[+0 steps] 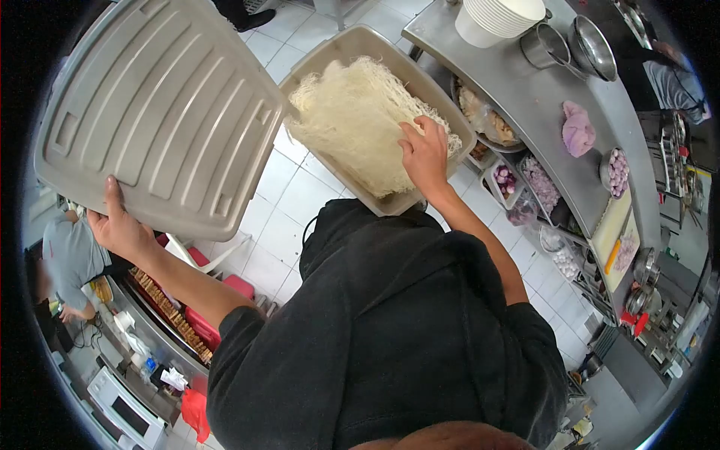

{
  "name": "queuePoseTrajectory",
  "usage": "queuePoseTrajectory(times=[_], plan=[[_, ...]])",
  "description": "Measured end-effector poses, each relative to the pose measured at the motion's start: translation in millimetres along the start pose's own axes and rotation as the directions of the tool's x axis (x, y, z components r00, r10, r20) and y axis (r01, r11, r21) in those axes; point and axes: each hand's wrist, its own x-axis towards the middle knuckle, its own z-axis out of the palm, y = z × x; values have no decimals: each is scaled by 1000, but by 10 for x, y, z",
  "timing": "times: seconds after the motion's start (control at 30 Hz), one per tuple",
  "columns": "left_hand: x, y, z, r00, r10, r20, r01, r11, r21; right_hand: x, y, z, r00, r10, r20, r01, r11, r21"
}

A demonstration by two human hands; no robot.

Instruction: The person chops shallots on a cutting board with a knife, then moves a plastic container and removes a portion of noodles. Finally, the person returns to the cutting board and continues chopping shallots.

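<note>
Arms (pixel 480 232) spread, left hand (pixel 120 227) gripping, right hand (pixel 426 154) loosely curled

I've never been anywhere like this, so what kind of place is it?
Probably a commercial kitchen: a big bin of pale noodle-like strands, a long metal counter, and a cutting board with an orange-handled knife.

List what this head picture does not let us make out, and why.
Head view: several fingers of the left hand, behind the lid.
Head view: the floor of the tub, under the pale strands.
Head view: whether the right hand grips strands; its fingers hide this.
Head view: the wearer of the dark shoe, cut by the top edge.
</note>
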Motion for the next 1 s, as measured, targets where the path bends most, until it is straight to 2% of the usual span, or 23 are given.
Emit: queuePoseTrajectory(times=[0.07,0.17,0.33,0.47,0.57,0.63,0.67,0.7,0.77,0.87,0.97,1.0], plan=[[-30,52,29,1000,11,13,-12,1000,15,-23,-70,-53,999,20,32,-21,999,40],[-62,169,7,1000,18,-15,-17,999,47,-206,-41,-31,999,-34,42,28,989,144],[164,393,-238,996,37,-78,-34,998,47,-313,-14,-157,993,-113,23,108,980,166],[363,530,-251,997,74,9,-73,995,-68,-359,-99,-246,981,-194,17,188,967,172],[426,411,-222,980,122,160,-115,992,-53,-415,-185,-268,990,-137,-38,141,981,132],[255,539,77,989,78,128,-67,994,-89,-419,-129,-250,990,-140,-7,139,978,158],[222,530,127,979,113,167,-99,991,-89,-423,-110,-246,990,-139,7,136,976,169],[228,515,151,968,148,205,-131,987,-92,-412,-122,-252,987,-156,38,147,972,184],[322,425,239,966,107,234,-76,987,-139,-375,-116,-272,975,-195,103,169,961,218],[334,286,493,964,92,248,-51,984,-169,-296,-116,-331,935,-99,340,34,981,192],[357,89,615,967,79,242,-38,985,-171,-143,-174,-337,814,-46,579,23,999,47],[338,52,651,967,77,241,-38,986,-163,-41,-235,-383,759,23,651,-21,1000,-11]])
